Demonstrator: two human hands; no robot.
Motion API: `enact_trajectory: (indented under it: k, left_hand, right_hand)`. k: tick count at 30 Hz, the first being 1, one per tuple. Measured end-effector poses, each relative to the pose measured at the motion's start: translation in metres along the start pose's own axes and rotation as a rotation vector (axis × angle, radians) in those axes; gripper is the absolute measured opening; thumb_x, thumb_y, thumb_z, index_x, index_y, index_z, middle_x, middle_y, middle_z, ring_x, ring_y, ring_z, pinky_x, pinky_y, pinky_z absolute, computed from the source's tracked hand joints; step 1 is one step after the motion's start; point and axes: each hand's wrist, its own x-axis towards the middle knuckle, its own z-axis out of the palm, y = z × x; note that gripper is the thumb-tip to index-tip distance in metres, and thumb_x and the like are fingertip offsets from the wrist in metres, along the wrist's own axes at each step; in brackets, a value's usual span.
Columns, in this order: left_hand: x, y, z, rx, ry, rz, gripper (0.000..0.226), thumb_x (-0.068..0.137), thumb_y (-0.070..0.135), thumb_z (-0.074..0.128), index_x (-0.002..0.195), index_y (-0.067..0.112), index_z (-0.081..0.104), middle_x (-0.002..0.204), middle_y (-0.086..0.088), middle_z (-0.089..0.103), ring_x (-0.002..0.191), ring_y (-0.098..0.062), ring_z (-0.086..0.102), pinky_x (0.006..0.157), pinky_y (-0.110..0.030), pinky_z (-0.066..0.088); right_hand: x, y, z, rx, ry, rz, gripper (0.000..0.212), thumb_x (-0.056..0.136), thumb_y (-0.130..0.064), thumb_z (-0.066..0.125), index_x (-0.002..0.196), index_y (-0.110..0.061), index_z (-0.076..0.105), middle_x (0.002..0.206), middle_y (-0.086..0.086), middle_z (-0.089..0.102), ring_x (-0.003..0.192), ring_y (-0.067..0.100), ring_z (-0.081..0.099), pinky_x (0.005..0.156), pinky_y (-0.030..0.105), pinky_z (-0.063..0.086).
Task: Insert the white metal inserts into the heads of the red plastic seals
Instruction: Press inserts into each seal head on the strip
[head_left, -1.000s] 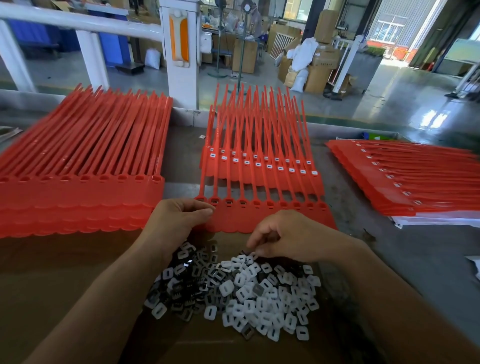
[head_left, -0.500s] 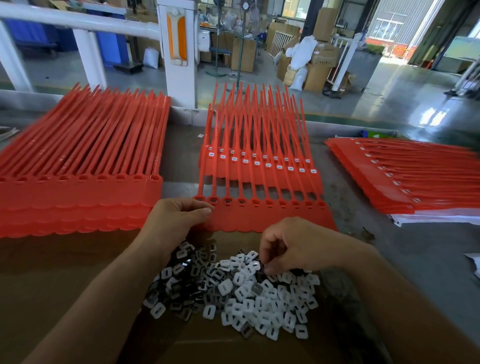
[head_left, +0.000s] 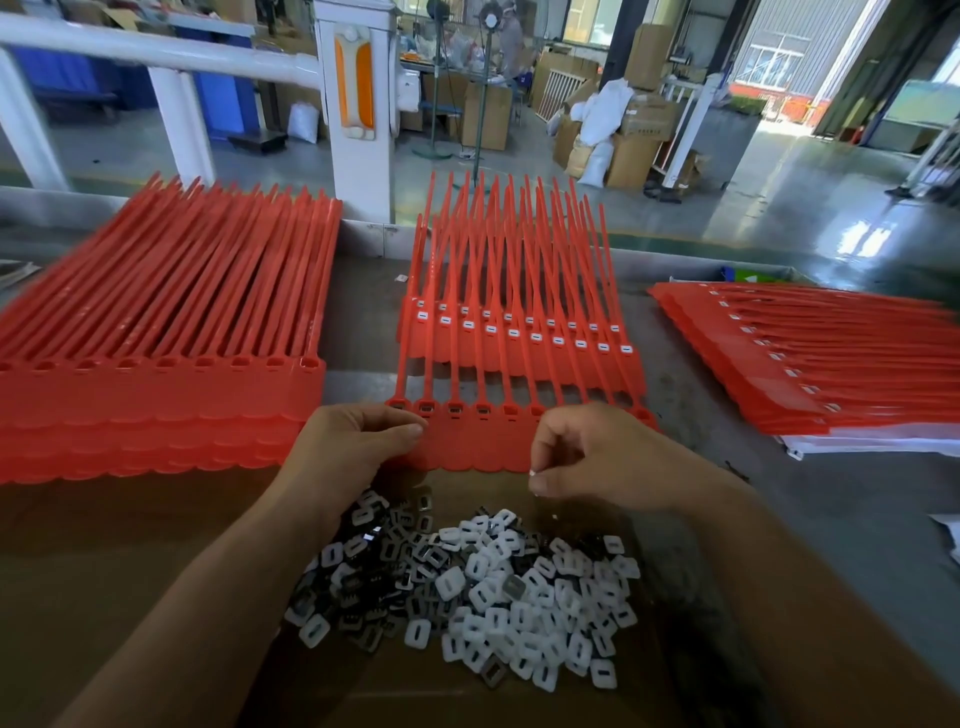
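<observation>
A strip of joined red seals (head_left: 483, 439) lies across the table in front of me, its heads in a row along the far edge of the flat tags. My left hand (head_left: 353, 447) pinches the strip's left end between thumb and fingers. My right hand (head_left: 592, 457) hovers over the strip's right half, fingers curled, pinching a small white insert (head_left: 533, 473) at its fingertips. A loose heap of white and dark inserts (head_left: 493, 587) lies on brown cardboard just below both hands. Further back, more seal strips (head_left: 519, 332) have white inserts in their heads.
A tall stack of red seal strips (head_left: 156, 374) fills the left of the table. Another stack (head_left: 831, 358) lies at the right on white sheets. A white post (head_left: 358, 114) and rail stand behind the table's far edge.
My right hand has lifted from the insert heap, up and toward the seal strip, with an insert pinched in its fingertips. My left hand has stayed on the strip's left end.
</observation>
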Motion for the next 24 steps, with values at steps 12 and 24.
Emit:
enact_trajectory:
  k: [12,24]
  left_hand:
    - [0.001,-0.002,-0.001,0.028,-0.015,0.004,0.009,0.081,0.011,0.065,0.076,0.006,0.071,0.074,-0.011,0.071,0.058,-0.014,0.067,0.048,-0.014,0.048]
    - [0.002,-0.001,0.001,-0.001,-0.014,-0.014,0.012,0.082,0.013,0.065,0.077,0.004,0.070,0.077,-0.016,0.070,0.059,-0.016,0.067,0.048,-0.016,0.049]
  right_hand:
    - [0.053,0.019,0.003,0.154,0.413,0.158,0.011,0.081,-0.012,0.070,0.091,-0.016,0.072,0.081,-0.010,0.063,0.075,-0.003,0.056,0.063,0.007,0.038]
    - [0.071,0.022,0.011,0.046,0.353,0.152,0.012,0.087,-0.012,0.061,0.093,-0.015,0.072,0.098,-0.001,0.068,0.081,0.003,0.053,0.064,0.012,0.038]
